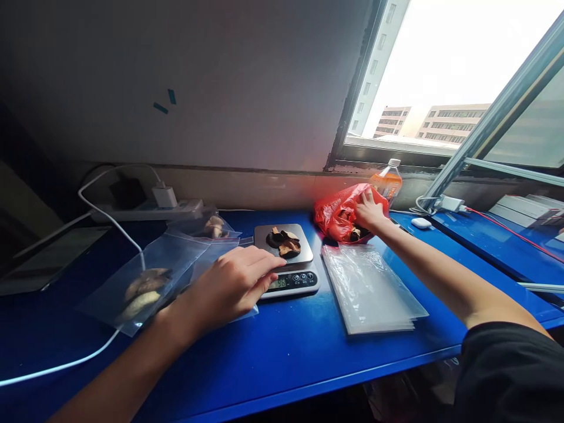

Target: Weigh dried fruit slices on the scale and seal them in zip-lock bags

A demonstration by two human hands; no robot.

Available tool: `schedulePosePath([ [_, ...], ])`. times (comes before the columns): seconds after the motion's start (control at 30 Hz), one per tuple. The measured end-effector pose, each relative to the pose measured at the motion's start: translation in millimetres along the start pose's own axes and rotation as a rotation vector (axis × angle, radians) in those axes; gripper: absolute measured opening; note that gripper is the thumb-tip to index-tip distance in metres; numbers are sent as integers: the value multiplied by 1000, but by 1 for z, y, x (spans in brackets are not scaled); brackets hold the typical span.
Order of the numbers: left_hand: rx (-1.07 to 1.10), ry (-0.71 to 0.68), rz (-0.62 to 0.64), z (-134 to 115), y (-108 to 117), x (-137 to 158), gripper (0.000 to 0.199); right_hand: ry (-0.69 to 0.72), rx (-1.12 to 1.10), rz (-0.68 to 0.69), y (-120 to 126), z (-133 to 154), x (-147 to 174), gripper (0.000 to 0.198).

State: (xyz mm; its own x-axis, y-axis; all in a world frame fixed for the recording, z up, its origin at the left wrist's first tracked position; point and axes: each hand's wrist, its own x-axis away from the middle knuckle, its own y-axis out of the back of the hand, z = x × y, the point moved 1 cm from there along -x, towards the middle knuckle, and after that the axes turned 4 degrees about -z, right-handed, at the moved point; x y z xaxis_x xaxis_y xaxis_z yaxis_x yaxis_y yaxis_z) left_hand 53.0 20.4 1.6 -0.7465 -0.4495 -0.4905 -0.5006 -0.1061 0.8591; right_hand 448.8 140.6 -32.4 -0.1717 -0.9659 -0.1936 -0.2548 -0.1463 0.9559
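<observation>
A kitchen scale [294,286] stands mid-desk with several dried mushroom pieces [289,247] on its steel plate. My left hand [240,276] hovers at the scale's front left, fingers stretched forward and partly covering the display. Nothing shows in that hand. On the right, my right hand [369,210] reaches into the mouth of a red plastic bag [330,208], fingers apart against the plastic. Dark mushroom pieces [355,234] show inside the bag, below the hand. Left of the scale lie clear bags with mushrooms, one nearer [147,288] and one farther [214,226].
A stack of clear plastic bags [374,294] lies right of the scale. An orange drink bottle [390,179] stands behind the red bag. A white earbud case [421,223], a power strip [187,210] and a white cable [66,367] are also on the blue desk [282,364].
</observation>
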Motion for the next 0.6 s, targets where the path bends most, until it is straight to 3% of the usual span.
schedulePosePath([
  [0.17, 5, 12, 22, 4, -4, -1, 30, -25, 6, 19, -1, 0, 11, 39],
  [0.33, -3, 32, 12, 10, -6, -1, 29, -32, -42, 137, -7, -5, 3, 32],
  [0.6, -21, 22, 9, 11, -5, -1, 28, -148, -55, 170, -18, -14, -8, 34],
])
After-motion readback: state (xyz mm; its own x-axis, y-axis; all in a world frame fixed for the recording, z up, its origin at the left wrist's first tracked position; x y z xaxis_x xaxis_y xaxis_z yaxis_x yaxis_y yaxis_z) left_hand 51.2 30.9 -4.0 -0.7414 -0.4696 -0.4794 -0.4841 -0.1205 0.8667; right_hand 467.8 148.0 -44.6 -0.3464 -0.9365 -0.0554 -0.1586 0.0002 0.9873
